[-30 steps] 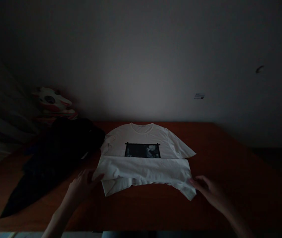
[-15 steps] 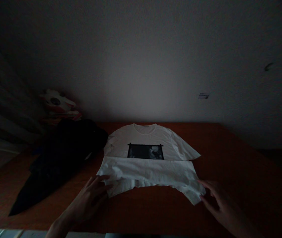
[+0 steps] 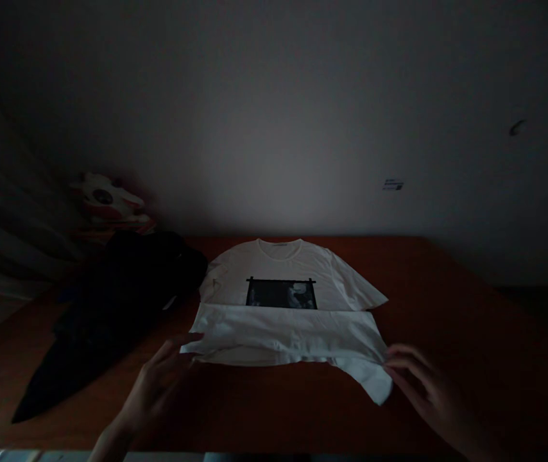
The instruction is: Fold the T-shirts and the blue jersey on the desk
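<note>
A white T-shirt (image 3: 274, 330) lies on the brown table with its neckline away from me. It has a dark rectangular print, and its lower part is folded up over the print's lower edge. My left hand (image 3: 156, 378) is at the near left corner of the fold, with a finger over the cloth and the edge between finger and thumb; it is slightly blurred. On the other side, my right hand (image 3: 423, 385) pinches the fold's near right edge. A loose flap of the shirt hangs out toward me beside those fingertips.
A dark heap of cloth (image 3: 124, 301) covers the table's left side, close to the shirt. Behind it sits a white and pink plush toy (image 3: 110, 199). The wooden table (image 3: 274, 410) meets a plain wall (image 3: 274, 128) at the back. A curtain (image 3: 4, 218) hangs at left.
The near left corner of the shirt has been pulled up and outward, and its lower edge there lies straighter. My left hand has shifted slightly left; the right flap has spread a little.
</note>
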`<action>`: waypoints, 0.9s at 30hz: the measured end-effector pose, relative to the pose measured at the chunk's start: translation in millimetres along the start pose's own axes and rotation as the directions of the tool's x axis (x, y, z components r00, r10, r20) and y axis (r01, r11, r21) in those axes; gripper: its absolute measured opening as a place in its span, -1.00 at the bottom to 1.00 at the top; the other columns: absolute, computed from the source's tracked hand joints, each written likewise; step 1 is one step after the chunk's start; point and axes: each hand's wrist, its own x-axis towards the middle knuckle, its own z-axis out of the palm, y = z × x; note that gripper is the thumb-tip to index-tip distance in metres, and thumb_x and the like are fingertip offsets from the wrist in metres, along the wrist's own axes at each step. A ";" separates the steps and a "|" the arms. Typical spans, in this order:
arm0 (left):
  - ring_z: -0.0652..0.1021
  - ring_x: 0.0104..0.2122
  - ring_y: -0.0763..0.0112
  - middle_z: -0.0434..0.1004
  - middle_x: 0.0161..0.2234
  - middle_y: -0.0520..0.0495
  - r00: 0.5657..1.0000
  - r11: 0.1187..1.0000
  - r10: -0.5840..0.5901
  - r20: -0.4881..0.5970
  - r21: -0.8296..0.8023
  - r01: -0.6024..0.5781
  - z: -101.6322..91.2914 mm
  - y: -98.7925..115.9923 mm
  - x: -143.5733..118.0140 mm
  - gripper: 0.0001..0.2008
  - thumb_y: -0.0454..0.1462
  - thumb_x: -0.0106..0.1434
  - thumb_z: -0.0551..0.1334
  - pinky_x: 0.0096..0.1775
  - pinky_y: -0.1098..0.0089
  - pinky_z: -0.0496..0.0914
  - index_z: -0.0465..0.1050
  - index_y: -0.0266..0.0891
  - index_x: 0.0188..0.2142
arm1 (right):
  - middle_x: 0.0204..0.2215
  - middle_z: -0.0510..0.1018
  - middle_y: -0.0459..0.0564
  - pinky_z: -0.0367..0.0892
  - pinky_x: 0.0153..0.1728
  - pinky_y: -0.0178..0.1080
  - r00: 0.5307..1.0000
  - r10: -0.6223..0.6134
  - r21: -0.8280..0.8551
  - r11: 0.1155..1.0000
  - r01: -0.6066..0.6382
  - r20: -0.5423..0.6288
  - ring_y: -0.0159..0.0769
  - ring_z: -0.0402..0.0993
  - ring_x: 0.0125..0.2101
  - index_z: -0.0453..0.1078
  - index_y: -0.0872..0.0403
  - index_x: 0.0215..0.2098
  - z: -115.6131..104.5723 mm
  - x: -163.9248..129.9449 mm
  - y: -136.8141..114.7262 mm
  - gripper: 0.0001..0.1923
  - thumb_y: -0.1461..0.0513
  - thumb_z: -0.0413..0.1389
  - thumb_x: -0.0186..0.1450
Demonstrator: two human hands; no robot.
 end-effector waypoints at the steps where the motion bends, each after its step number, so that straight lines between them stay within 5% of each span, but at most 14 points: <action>1: 0.61 -0.02 0.20 0.58 0.06 -0.19 0.998 0.997 -0.055 -0.023 -0.060 0.054 -2.5 0.3 -0.4 -0.71 -0.09 0.40 0.15 0.00 0.33 0.52 0.58 -0.16 -0.10 | -0.18 0.60 0.01 0.52 -0.14 -0.31 0.999 0.036 0.028 0.999 -0.036 -0.028 -0.27 0.61 -0.19 0.53 -0.07 -0.26 -1.2 1.1 -0.9 -0.71 -0.02 0.06 0.42; 4: 0.65 -0.29 0.31 0.66 -0.24 -0.13 0.974 0.964 -0.206 -0.092 -0.193 0.186 -4.9 2.9 2.8 -0.61 0.02 0.40 0.11 -0.21 0.43 0.55 0.55 -0.20 -0.20 | -0.27 0.60 0.00 0.51 -0.18 -0.32 0.992 0.122 0.095 0.988 -0.118 -0.029 -0.27 0.60 -0.26 0.52 -0.05 -0.29 -3.1 2.2 -4.0 -0.69 -0.04 0.07 0.40; 6: 0.58 -0.46 0.38 0.59 -0.43 -0.04 0.959 0.951 -0.256 -0.118 -0.208 0.228 -3.2 5.6 6.7 -0.55 0.11 0.36 0.11 -0.36 0.49 0.52 0.51 -0.19 -0.33 | -0.29 0.60 -0.02 0.50 -0.24 -0.34 0.982 0.139 0.140 0.978 -0.157 0.131 -0.29 0.59 -0.30 0.54 -0.06 -0.28 -3.1 -0.5 -8.1 -0.72 -0.03 0.12 0.36; 8: 0.52 -0.53 0.43 0.52 -0.52 0.02 0.952 0.947 -0.287 -0.110 -0.180 0.265 -0.8 7.3 9.0 -0.52 0.15 0.33 0.12 -0.44 0.53 0.47 0.47 -0.18 -0.40 | -0.23 0.61 -0.04 0.49 -0.24 -0.35 0.924 0.125 0.157 0.969 -0.192 0.360 -0.27 0.59 -0.25 0.58 -0.09 -0.22 -2.8 -6.2 -13.5 -0.74 -0.03 0.26 0.25; 11: 0.56 -0.49 0.44 0.57 -0.47 0.00 0.961 0.955 -0.274 -0.016 -0.118 0.271 1.6 3.9 6.7 -0.53 0.11 0.38 0.07 -0.39 0.55 0.48 0.50 -0.18 -0.32 | -0.03 0.58 -0.03 0.46 -0.04 -0.24 0.823 0.137 0.108 0.967 -0.233 0.552 -0.10 0.54 -0.03 0.59 -0.18 -0.07 -2.7 -17.5 -18.0 -0.48 0.01 0.45 -0.02; 14: 0.65 -0.18 0.27 0.67 -0.13 -0.12 0.980 0.990 -0.138 0.144 0.015 0.137 3.5 -6.3 -1.1 -0.57 0.06 0.31 0.22 -0.15 0.40 0.55 0.53 -0.12 0.01 | 0.13 0.49 0.01 0.37 0.12 -0.09 0.791 0.225 0.032 0.955 -0.295 0.569 0.03 0.44 0.12 0.56 -0.23 0.04 -4.5 -26.5 -13.2 -0.30 0.09 0.48 -0.10; 18: 0.51 0.16 0.06 0.47 0.22 -0.17 0.974 0.978 0.026 0.223 0.196 -0.071 7.0 -18.9 -11.8 -0.37 -0.03 0.21 0.36 0.09 0.16 0.49 0.36 0.03 0.27 | 0.05 0.55 0.03 0.39 0.08 -0.13 0.759 0.268 0.037 0.933 -0.358 0.593 0.00 0.49 0.07 0.61 -0.17 -0.06 -9.3 -26.7 -5.2 -0.48 0.11 0.43 -0.04; 21: 0.53 0.15 0.15 0.49 0.21 -0.09 0.978 0.980 0.034 0.204 0.186 -0.073 6.5 -21.6 -19.7 -0.62 -0.14 0.36 0.23 0.12 0.26 0.47 0.49 0.05 0.15 | -0.21 0.61 -0.01 0.44 -0.11 -0.27 0.743 0.259 0.070 0.922 -0.380 0.617 -0.18 0.58 -0.17 0.63 -0.09 -0.27 -14.6 -22.2 -7.6 -0.81 0.05 0.29 0.17; 27: 0.69 -0.19 0.19 0.71 -0.14 -0.10 0.979 0.991 -0.131 0.159 0.040 0.126 -11.5 -19.7 -41.3 -0.67 -0.04 0.32 0.24 -0.11 0.40 0.57 0.63 -0.11 -0.05 | -0.21 0.65 -0.05 0.45 -0.15 -0.34 0.838 0.326 0.054 0.921 -0.386 0.437 -0.21 0.59 -0.19 0.56 -0.08 -0.35 -40.1 -30.4 -10.2 -0.65 -0.13 0.14 0.29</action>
